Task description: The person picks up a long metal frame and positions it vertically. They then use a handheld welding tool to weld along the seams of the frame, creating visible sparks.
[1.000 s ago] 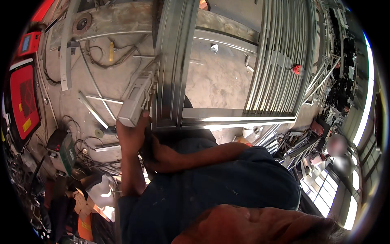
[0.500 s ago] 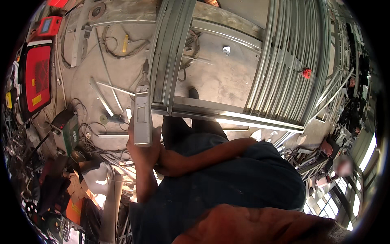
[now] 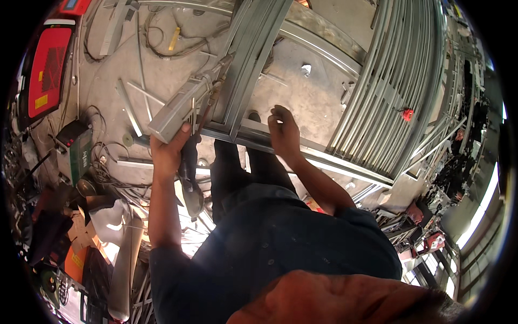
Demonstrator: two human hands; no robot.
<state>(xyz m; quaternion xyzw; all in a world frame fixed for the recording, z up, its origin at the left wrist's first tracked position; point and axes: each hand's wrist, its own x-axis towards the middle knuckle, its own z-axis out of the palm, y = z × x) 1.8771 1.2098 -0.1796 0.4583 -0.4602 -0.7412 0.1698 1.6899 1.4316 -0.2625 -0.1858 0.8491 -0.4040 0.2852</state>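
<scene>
My left hand (image 3: 168,151) is wrapped round the rear of a grey, box-bodied welding gun (image 3: 181,108). The gun is tilted, its narrow nozzle pointing up and right to the edge of a long steel profile (image 3: 253,59). Below this grip hangs a dark, thick cable or sleeve (image 3: 189,162). Apart from the tool, my right hand (image 3: 286,135) is over the near bar of the metal frame. Its fingers are loosely bent with a gap by the thumb, and nothing shows in them.
Many parallel metal bars (image 3: 377,92) fill the frame's right part, a small red object (image 3: 407,114) on them. At left stand a red machine (image 3: 49,70) and a green box-shaped unit (image 3: 75,154). Cables (image 3: 108,173) and loose metal strips (image 3: 128,108) lie on the floor.
My right hand has left the welding gun and moved right, over the frame. The gun has swung from upright to tilted, in my left hand. The view has shifted somewhat.
</scene>
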